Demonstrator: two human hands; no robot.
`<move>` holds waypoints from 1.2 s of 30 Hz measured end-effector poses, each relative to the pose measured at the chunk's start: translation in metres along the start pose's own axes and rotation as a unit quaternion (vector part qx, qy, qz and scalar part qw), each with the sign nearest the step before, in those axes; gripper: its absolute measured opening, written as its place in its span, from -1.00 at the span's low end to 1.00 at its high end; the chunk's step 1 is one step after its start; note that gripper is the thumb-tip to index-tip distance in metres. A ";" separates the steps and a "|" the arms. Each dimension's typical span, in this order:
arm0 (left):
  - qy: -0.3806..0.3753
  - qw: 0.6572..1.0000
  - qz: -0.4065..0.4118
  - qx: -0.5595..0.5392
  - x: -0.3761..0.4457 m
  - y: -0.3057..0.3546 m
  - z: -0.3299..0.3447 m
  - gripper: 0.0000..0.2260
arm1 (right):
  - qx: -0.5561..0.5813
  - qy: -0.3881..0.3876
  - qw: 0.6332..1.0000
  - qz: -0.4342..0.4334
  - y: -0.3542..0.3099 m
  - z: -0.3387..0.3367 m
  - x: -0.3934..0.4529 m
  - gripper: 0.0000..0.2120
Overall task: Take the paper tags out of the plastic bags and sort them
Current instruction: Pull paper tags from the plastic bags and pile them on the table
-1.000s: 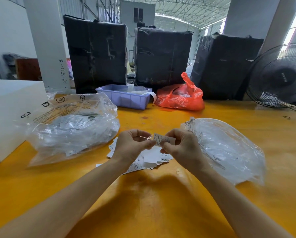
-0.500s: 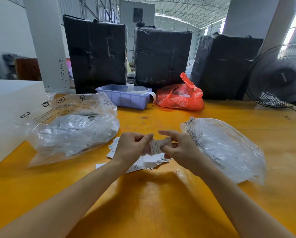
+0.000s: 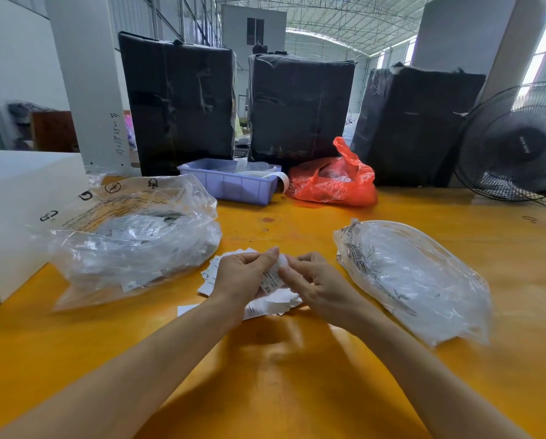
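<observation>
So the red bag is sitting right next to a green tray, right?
Not quite: the tray is purple, not green. The head view shows the red bag right beside it, at the back of the yellow table.

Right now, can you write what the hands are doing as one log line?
left hand: pinching paper tag | right hand: pinching same tag | loose tags: piled beneath on table
</observation>
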State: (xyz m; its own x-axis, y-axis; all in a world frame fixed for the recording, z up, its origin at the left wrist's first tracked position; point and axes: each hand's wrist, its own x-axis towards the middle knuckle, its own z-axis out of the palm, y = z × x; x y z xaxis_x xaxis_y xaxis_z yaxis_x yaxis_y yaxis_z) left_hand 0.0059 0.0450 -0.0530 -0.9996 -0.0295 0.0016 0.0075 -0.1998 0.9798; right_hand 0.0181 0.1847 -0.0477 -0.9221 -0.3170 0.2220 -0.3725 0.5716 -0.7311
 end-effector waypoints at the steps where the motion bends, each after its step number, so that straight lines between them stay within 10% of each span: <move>1: 0.014 1.000 0.000 -0.006 0.000 -0.001 0.001 -0.81 | 0.004 -0.003 1.000 0.002 -0.001 0.001 -0.001 -0.73; 10: -0.052 0.996 -0.066 -0.015 -0.004 0.002 0.003 -0.56 | 0.229 0.128 0.961 0.084 0.002 -0.007 -0.002 -0.96; 26: -0.110 0.987 -0.070 0.092 0.006 0.016 -0.012 -0.92 | 0.383 0.216 0.890 0.124 0.010 -0.024 0.002 -0.97; 32: 0.046 0.987 0.079 0.134 0.023 0.054 -0.046 -0.91 | 0.047 0.402 0.914 0.031 0.027 -0.060 0.000 -0.93; 36: 0.250 0.911 0.196 0.262 0.048 0.072 -0.100 -0.87 | -0.204 0.405 0.886 0.097 0.063 -0.093 -0.008 -0.80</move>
State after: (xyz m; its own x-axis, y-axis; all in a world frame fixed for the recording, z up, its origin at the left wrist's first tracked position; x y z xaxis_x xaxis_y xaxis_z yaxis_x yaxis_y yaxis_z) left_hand -0.0392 -0.0691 -0.0024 -0.7845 -0.4663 0.4088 0.2152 0.4135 0.8847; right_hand -0.0079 0.2936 -0.0354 -0.6839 0.3702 0.6287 -0.0524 0.8346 -0.5484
